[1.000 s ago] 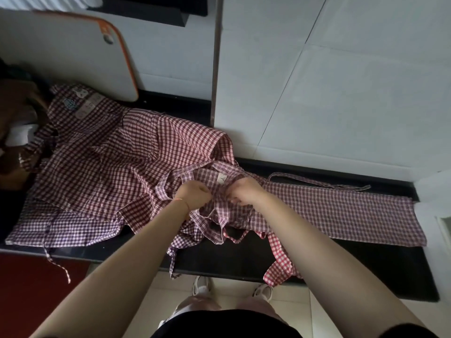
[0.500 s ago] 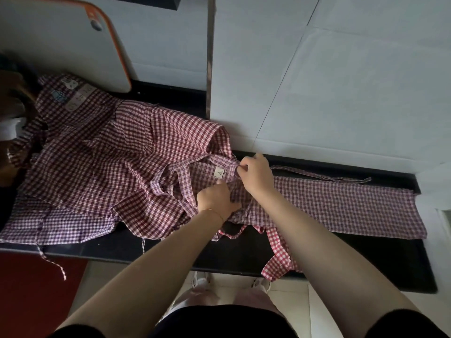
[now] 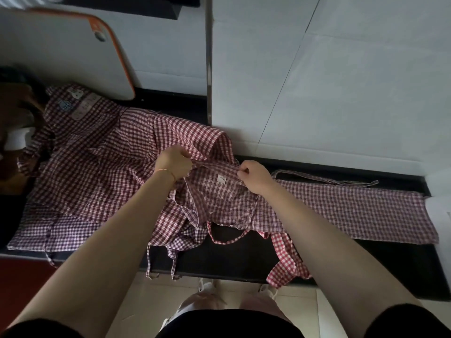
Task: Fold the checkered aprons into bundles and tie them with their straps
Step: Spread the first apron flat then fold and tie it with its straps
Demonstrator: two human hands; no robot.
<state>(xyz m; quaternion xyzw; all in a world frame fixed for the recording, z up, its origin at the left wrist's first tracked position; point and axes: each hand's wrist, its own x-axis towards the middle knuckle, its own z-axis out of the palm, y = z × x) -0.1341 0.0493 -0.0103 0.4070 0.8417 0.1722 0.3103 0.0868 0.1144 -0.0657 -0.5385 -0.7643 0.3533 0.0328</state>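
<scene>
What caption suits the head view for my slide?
Both hands, left hand and right hand, pinch a checkered apron on the dark counter.

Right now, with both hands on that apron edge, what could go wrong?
1. The strap and other ties hang over the counter's front edge; they may snag or drag the apron off.
2. The apron overlaps the pile on the left, so pulling could take neighbouring cloth along.
3. The left hand and right hand pinch only a thin edge, which may slip.

It looks like a home kitchen. A black stone counter (image 3: 244,259) runs below white wall tiles (image 3: 341,81), above a pale tiled floor (image 3: 136,296).
</scene>
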